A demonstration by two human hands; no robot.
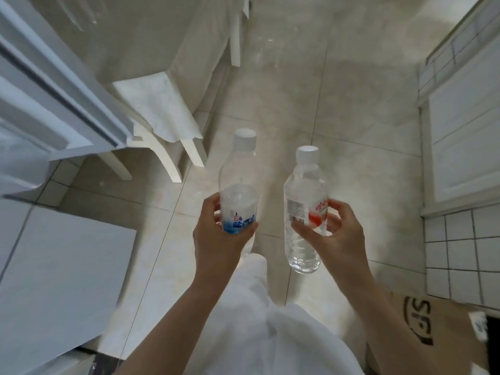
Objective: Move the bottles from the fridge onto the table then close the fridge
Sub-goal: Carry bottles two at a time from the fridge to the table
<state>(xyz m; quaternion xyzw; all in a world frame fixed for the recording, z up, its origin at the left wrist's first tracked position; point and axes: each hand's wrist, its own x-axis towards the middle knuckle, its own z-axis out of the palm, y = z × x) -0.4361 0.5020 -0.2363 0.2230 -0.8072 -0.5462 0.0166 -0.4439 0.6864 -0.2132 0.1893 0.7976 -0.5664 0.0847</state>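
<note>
My left hand (216, 236) grips a clear bottle with a blue label (238, 185) around its lower part, held upright with its white cap on top. My right hand (335, 234) holds a second clear bottle with a red and white label (304, 201) at its middle; its base hangs free below my fingers. Both bottles are in the air above the tiled floor. The open fridge door (48, 85) stands at the left edge. The table (140, 41), draped in a white cloth, is ahead at the upper left.
A white chair (162, 123) stands beside the table, its legs near the fridge door's corner. A white cabinet (465, 125) lines the right side. A cardboard box (433, 328) lies at the lower right. A white unit (59, 272) sits at the lower left.
</note>
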